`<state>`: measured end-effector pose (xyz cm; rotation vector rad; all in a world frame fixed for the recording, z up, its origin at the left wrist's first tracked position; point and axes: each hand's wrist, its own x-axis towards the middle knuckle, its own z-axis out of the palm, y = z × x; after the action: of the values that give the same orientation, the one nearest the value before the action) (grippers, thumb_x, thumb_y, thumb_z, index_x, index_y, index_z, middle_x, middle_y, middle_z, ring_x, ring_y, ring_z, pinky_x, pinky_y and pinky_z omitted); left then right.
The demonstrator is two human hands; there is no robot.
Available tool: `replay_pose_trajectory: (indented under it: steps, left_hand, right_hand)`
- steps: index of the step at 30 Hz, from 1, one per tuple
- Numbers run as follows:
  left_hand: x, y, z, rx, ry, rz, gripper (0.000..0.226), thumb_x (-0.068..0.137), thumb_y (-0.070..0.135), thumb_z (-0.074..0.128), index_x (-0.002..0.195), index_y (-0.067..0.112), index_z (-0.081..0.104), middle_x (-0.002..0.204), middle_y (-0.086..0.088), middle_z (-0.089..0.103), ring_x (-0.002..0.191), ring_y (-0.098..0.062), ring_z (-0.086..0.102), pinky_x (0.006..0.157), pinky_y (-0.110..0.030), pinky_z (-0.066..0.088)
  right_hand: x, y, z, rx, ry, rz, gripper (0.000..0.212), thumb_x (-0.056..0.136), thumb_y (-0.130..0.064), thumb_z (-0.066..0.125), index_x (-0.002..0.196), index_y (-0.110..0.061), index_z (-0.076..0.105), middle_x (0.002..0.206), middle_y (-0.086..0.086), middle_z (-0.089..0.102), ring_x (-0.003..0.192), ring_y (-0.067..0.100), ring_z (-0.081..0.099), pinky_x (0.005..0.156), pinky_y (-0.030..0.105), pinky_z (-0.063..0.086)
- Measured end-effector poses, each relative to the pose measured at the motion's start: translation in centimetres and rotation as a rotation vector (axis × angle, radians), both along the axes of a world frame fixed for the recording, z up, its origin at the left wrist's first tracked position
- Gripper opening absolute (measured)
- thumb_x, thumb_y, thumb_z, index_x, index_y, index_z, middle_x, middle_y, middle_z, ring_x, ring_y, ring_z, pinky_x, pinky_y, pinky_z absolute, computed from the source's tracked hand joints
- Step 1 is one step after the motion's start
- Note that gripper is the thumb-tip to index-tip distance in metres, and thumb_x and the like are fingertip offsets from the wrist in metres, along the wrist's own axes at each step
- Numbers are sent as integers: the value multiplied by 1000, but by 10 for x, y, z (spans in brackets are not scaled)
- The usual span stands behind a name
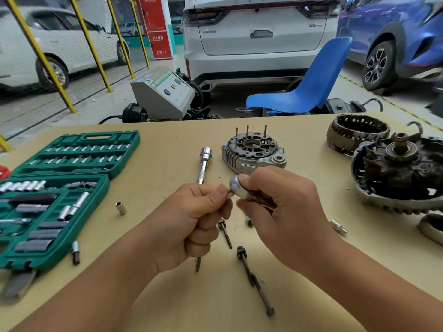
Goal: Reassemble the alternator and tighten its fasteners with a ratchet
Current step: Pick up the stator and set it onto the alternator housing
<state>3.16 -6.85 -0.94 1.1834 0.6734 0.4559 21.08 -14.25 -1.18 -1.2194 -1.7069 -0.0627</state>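
Observation:
My left hand grips a chrome extension bar with a socket on its far end; the bar runs through my fist. My right hand holds the round silver ratchet head against the bar's near end, where my left thumb meets it. Beyond my hands lies the alternator rear housing with three studs standing up. The rotor in its front housing sits at the right, the stator ring behind it. Long through-bolts lie on the table below my hands.
An open green socket set case fills the left of the tan table. Loose sockets and a small adapter lie around. A blue chair, a grey machine and parked cars stand beyond the table's far edge.

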Motion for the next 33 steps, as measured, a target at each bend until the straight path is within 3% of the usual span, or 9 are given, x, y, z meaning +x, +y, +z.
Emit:
replay_pose_trajectory:
  steps: [6, 10, 14, 20, 23, 26, 28, 30, 33]
  left_hand:
    - [-13, 10, 4, -399, -232, -403, 28, 90, 38, 77, 86, 11, 70, 57, 7, 18, 40, -6, 16, 42, -9, 21]
    - [-12, 11, 5, -446, -209, -414, 27, 93, 37, 74, 86, 11, 68, 58, 8, 18, 40, -6, 16, 41, -9, 22]
    - [-11, 7, 8, -701, -309, -463, 33, 106, 29, 53, 92, 0, 61, 60, 6, 15, 43, -5, 8, 41, -14, 10]
    - [-12, 4, 16, -620, -306, -585, 38, 109, 32, 44, 89, 5, 61, 61, 6, 23, 44, -6, 8, 39, -17, 11]
    - [-14, 8, 16, -363, -228, -488, 32, 101, 40, 61, 83, 14, 65, 59, 8, 25, 43, -6, 17, 41, -12, 18]
    - [-9, 2, 14, 39, -110, -236, 32, 98, 40, 60, 76, 17, 62, 56, 9, 29, 43, -6, 22, 43, -14, 25]
    - [-2, -4, 7, 455, -21, -75, 34, 102, 35, 51, 81, 11, 62, 57, 8, 36, 47, -8, 30, 45, -21, 29]
    - [4, -8, 0, 963, 119, 125, 33, 104, 35, 48, 89, 12, 67, 59, 5, 46, 52, -9, 40, 49, -25, 35]
    - [5, -10, 1, 1303, 204, 269, 36, 106, 37, 49, 82, 15, 63, 60, 6, 46, 54, -8, 42, 52, -19, 34]
  right_hand:
    - [-2, -6, 7, 19, 55, 117, 16, 83, 0, 76, 81, -5, 61, 70, 1, 53, 63, 23, 51, 56, 37, 44]
    - [-5, -11, 11, 65, -125, -10, 9, 87, -2, 71, 81, -3, 64, 69, 5, 50, 59, 26, 45, 50, 40, 42]
    - [2, -10, 16, 51, -73, 79, 10, 84, 2, 76, 82, 0, 67, 72, 7, 57, 63, 26, 52, 56, 40, 44]
    - [8, -6, 17, 145, -40, 281, 5, 89, 2, 75, 88, 7, 73, 82, 17, 67, 71, 32, 65, 59, 40, 53]
    - [11, -4, 12, 87, -13, 307, 13, 89, -8, 77, 96, 0, 69, 84, 10, 67, 70, 25, 65, 59, 35, 52]
    - [6, -6, 7, -142, 132, 369, 33, 93, -28, 72, 122, -17, 60, 85, -14, 62, 68, 8, 61, 60, 18, 45]
    - [1, -7, 3, -168, 105, 217, 20, 96, -35, 66, 114, -26, 61, 75, -18, 58, 66, 5, 60, 57, 10, 41]
    - [0, -6, 5, -190, 158, 22, 10, 97, -42, 62, 96, -32, 59, 69, -10, 59, 59, 8, 57, 48, 14, 41]
    - [8, -4, 12, -267, 304, -42, 19, 97, -43, 60, 84, -28, 57, 60, -9, 58, 46, 5, 49, 41, 16, 37]
